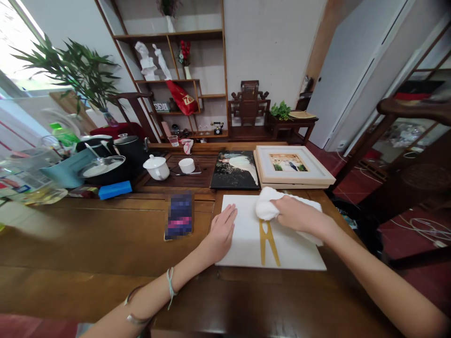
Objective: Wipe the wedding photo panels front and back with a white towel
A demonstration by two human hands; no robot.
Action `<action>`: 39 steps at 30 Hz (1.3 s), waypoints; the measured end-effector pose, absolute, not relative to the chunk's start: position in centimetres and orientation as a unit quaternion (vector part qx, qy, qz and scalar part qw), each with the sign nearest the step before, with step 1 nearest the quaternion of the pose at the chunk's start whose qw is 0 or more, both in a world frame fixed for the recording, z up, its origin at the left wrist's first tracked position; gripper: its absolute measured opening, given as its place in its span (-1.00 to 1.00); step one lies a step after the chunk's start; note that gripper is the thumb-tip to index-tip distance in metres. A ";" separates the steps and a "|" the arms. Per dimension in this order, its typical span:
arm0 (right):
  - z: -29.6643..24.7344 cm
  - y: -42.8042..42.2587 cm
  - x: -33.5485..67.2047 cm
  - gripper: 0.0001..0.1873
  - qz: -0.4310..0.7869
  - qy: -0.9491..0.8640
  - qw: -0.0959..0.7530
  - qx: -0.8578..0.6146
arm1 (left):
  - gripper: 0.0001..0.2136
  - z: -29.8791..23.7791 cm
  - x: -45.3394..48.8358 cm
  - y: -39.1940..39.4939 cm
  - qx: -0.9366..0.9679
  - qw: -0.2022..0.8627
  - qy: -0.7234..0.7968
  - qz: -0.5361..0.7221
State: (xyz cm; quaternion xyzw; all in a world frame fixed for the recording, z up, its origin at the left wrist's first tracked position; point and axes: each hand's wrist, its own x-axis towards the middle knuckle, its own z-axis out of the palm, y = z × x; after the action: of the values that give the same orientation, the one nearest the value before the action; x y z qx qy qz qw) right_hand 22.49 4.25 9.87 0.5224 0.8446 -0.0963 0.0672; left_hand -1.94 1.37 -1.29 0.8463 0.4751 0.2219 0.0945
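A white board with a gold stand shape (271, 244) lies flat on the wooden table (105, 244), face down in front of me. My left hand (221, 232) rests flat on the board's left edge, fingers stretched out. My right hand (298, 215) is closed on a white cloth (267, 208) and presses it against the board's upper part.
A stack of white picture frames (294, 166) and a dark picture (235, 170) lie beyond the board. A phone (179, 216) lies left of it. Teapot (157, 167), cup (186, 165), black pots (105, 169) and a blue sponge (115, 189) crowd the far left.
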 end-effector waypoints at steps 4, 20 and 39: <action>10.3 5.5 24.8 -0.76 -0.076 0.830 0.092 0.546 | -0.56 -1.2 -1.9 1.3 0.843 0.097 0.482 0.217; 8.4 5.3 21.6 -0.52 -0.084 0.875 0.021 0.476 | -0.56 -1.2 -1.8 1.4 0.844 0.091 0.481 0.220; 7.4 4.6 19.4 -0.45 -0.058 0.900 -0.019 0.432 | -0.56 -1.6 -2.0 1.6 0.848 0.091 0.471 0.226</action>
State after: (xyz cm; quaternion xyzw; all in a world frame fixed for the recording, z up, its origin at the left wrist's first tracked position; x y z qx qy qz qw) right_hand 19.45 4.55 7.42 0.4318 0.8999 -0.0580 -0.0194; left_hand -2.00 1.56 -1.56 0.8481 0.4706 0.2257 0.0913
